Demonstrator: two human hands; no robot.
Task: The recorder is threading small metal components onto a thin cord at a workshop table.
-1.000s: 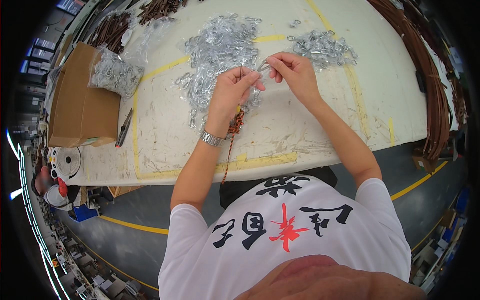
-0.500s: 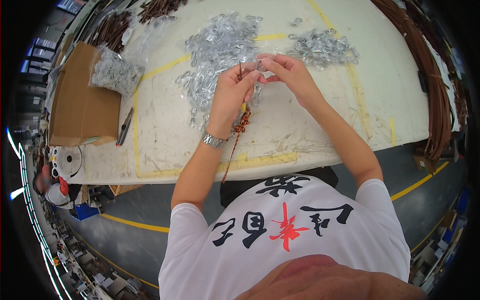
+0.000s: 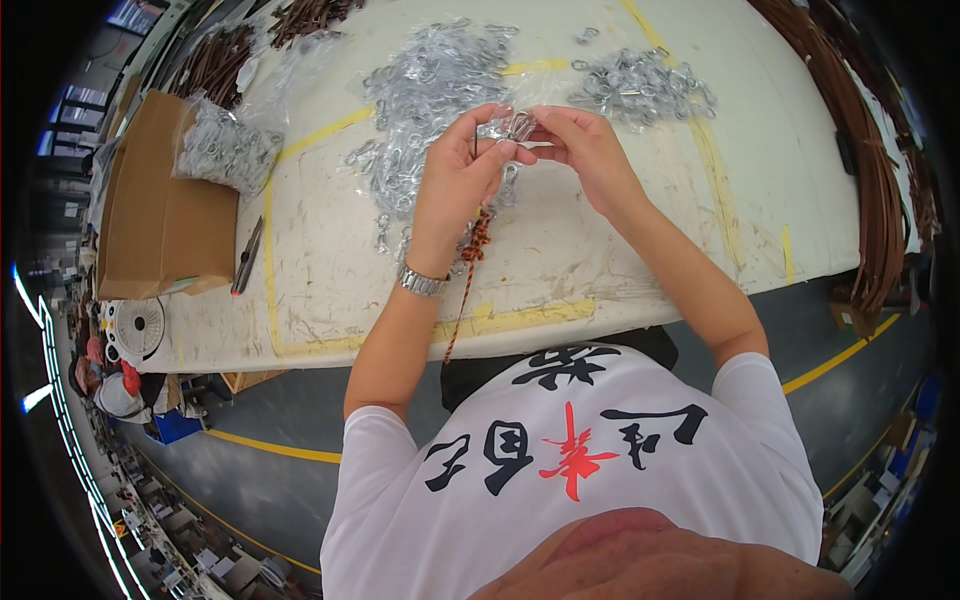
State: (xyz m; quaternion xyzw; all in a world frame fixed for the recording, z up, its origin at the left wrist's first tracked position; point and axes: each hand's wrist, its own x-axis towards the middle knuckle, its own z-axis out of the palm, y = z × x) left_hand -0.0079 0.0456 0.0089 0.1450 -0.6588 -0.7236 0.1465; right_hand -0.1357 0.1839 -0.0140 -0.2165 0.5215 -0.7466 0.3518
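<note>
My left hand point(image 3: 463, 168) and my right hand point(image 3: 590, 150) meet above the table, both closed. Between their fingertips is a small metal clip point(image 3: 519, 124) in clear plastic wrap, and the fingers partly cover it. A thin dark tool point(image 3: 476, 138) also sticks out from my left fingers; its kind cannot be made out. An orange-and-black braided cord point(image 3: 478, 238) hangs below that palm. Beside my left hand spreads a large heap of similar plastic-wrapped metal clips point(image 3: 430, 85). Past my right hand lies a smaller pile of metal clips point(image 3: 645, 85).
On the left, a brown cardboard box point(image 3: 165, 200) stands by a clear bag of clips point(image 3: 228, 148). A utility knife point(image 3: 248, 255) and a small white fan point(image 3: 138, 328) are near it. Brown strips point(image 3: 850, 130) run along the right edge. Yellow tape point(image 3: 715, 190) marks the pale table point(image 3: 640, 290).
My hands still hold the clip; my fingers have shifted slightly, and more of the metal shows between them. The right fingertips have moved a little to the right.
</note>
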